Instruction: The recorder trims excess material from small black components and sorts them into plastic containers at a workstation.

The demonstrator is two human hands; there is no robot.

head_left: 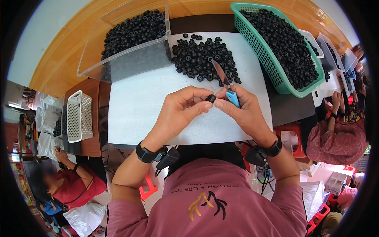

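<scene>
Above the white sheet (134, 114) that covers the table, my two hands meet in front of me. My left hand (179, 106) pinches a small round black part (211, 98) between thumb and fingertips. A small knife (222, 75) with a blue handle is held in my right hand (246, 110), its blade pointing up and away. The right thumb rests close to the black part; whether it touches cannot be made out. Just beyond the hands, a loose heap of similar black parts (203, 57) lies on the sheet, partly behind the knife blade.
A clear plastic bin (136, 59) of black parts stands far left. At far right is a green mesh basket (262, 59) full of them. A white basket (79, 116) sits on a brown side table. People work at left (81, 179) and right (335, 140).
</scene>
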